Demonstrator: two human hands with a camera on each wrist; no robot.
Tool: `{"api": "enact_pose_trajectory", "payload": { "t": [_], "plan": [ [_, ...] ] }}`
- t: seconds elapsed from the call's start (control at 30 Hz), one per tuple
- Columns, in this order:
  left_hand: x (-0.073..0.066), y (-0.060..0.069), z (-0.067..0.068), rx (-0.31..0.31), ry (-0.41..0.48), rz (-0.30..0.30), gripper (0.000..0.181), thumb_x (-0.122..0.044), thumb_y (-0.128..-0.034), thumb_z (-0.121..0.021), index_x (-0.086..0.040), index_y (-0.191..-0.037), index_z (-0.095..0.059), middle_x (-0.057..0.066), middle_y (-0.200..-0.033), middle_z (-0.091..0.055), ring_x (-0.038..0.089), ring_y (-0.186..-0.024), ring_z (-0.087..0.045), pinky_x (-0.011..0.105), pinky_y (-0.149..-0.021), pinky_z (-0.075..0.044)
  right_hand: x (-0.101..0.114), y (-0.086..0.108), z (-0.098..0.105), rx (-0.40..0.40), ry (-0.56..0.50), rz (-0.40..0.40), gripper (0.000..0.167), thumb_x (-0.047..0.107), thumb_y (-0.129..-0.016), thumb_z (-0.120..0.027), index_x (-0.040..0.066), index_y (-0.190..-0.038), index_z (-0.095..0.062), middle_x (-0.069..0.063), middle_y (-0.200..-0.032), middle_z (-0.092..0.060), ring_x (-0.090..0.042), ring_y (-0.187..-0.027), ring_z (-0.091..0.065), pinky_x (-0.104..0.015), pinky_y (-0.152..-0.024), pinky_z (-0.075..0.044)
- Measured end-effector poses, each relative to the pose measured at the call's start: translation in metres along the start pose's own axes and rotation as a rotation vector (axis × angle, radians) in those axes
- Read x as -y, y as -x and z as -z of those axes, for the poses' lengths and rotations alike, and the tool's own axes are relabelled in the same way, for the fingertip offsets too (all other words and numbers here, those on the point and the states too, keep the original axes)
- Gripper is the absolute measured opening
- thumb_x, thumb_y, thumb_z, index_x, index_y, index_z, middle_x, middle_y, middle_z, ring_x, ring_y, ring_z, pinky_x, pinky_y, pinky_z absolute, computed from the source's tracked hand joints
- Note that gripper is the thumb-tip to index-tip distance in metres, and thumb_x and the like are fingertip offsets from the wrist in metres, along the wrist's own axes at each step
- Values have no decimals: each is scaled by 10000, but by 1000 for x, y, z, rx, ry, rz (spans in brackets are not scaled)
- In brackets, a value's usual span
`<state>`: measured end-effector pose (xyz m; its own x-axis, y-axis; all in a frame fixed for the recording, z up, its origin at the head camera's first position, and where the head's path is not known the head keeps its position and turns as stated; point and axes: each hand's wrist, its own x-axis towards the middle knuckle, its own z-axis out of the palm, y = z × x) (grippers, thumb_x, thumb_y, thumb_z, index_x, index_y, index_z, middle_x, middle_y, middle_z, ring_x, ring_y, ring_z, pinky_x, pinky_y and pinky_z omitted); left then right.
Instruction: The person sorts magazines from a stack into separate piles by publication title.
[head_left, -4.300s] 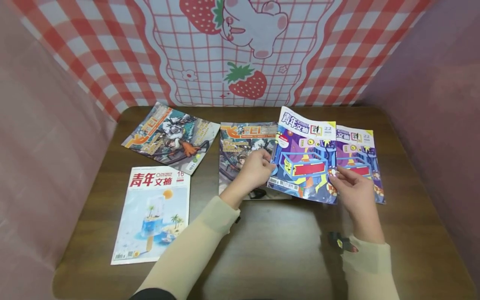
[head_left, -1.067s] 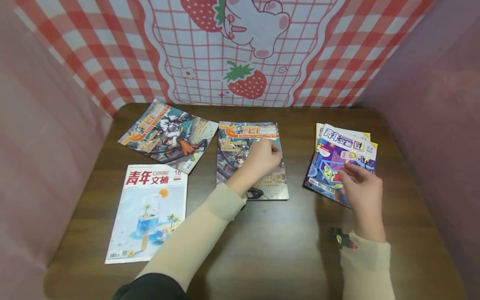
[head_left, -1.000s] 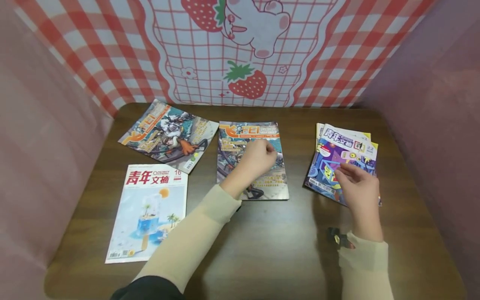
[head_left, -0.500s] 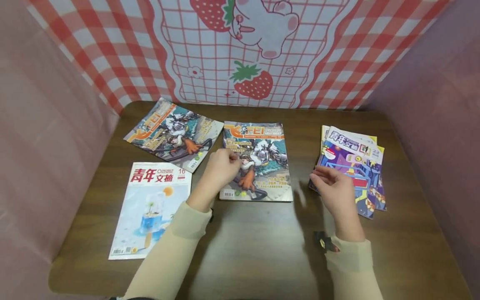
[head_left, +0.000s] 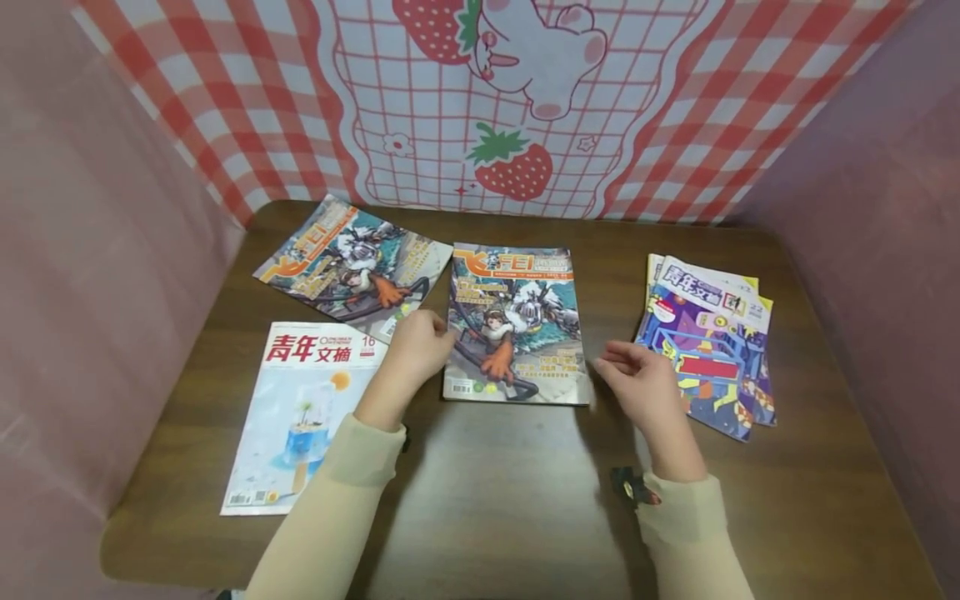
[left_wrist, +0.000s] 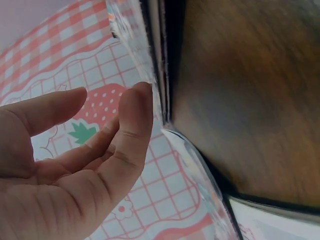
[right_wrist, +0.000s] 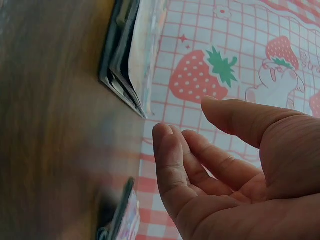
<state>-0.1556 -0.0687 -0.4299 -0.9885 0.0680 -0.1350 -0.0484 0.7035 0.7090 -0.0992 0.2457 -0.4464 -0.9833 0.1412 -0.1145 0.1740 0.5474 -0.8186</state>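
Note:
In the middle of the table lies a magazine marked FEI (head_left: 517,325), with an armoured-figure cover. My left hand (head_left: 416,354) is beside its left edge and holds nothing; in the left wrist view, the thumb stands apart from the bent fingers (left_wrist: 132,125). Off the FEI magazine's right edge, my right hand (head_left: 645,387) hovers with nothing between thumb and fingers (right_wrist: 170,160). It partly covers a purple magazine (head_left: 708,333) that lies askew on others at the right. Whether either hand touches a magazine is unclear.
A second FEI magazine (head_left: 360,271) lies slanted at the back left. In front of it is a white magazine (head_left: 300,425) with an ice-lolly cover, partly hidden by my left arm. A checked strawberry cloth (head_left: 517,171) hangs behind the wooden table (head_left: 487,492).
The purple magazine, earlier held in both hands, now lies on the right-hand pile. Both hands have moved leftward to either side of the middle FEI magazine.

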Motion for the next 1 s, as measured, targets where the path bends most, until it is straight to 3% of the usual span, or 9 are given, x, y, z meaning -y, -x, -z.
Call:
{"api": "enact_pose_trajectory", "payload": {
  "t": [0.1, 0.23, 0.33, 0.47, 0.6, 0.77, 1.0],
  "plan": [
    [3, -1, -2, 25, -3, 23, 271, -169, -957, -670, 90, -1022, -714, 238, -1061, -705, 369, -997, -654, 479, -884, -527, -1, -3, -7, -2, 26, 10, 406, 132, -953, -723, -92, -1280, -635, -223, -1152, -701, -328, -1051, -684, -154, -783, -509],
    [8, -4, -5, 48, -12, 53, 280, -181, -966, -668, 85, -1035, -718, 237, -1076, -704, 373, -1026, -654, 473, -908, -523, 0, -6, -15, -3, 52, 9, 415, 112, -941, -728, -113, -1275, -625, -235, -1139, -701, -339, -1041, -686, -335, -866, -556],
    [10, -5, -8, 65, -30, 52, 237, -177, -948, -681, 46, -900, -743, 192, -927, -720, 341, -909, -664, 443, -840, -536, 1, -7, -19, 14, 74, 3, 432, 110, -941, -724, -131, -1281, -610, -249, -1150, -693, -359, -1048, -679, -435, -891, -550],
    [12, -6, -10, 92, -58, 43, 329, -176, -929, -688, -62, -623, -645, 79, -652, -610, 267, -670, -552, 395, -659, -482, 3, -8, -23, 54, 101, -15, 459, 130, -942, -721, -141, -1291, -596, -262, -1168, -681, -380, -1062, -669, -465, -901, -543],
    [11, -7, -11, 90, -71, 42, 424, -166, -918, -681, -116, -533, -512, 25, -562, -487, 228, -593, -460, 353, -580, -406, 4, -9, -26, 70, 119, -27, 470, 140, -938, -722, -136, -1297, -594, -263, -1169, -676, -377, -1061, -668, -479, -906, -539],
    [9, -7, -14, 31, -33, 53, 427, -134, -903, -663, -132, -512, -491, 7, -520, -450, 208, -544, -438, 333, -524, -378, 3, -9, -29, 56, 133, -19, 461, 136, -934, -726, -126, -1294, -607, -257, -1154, -681, -364, -1034, -675, -470, -886, -548],
    [6, -9, -17, -13, -12, 62, 219, -116, -856, -708, -62, -646, -673, 66, -676, -632, 251, -673, -565, 392, -647, -505, 2, -6, -28, 44, 130, -2, 461, 134, -936, -723, -139, -1288, -605, -261, -1131, -686, -366, -1012, -680, -459, -856, -561]
  ]
}}
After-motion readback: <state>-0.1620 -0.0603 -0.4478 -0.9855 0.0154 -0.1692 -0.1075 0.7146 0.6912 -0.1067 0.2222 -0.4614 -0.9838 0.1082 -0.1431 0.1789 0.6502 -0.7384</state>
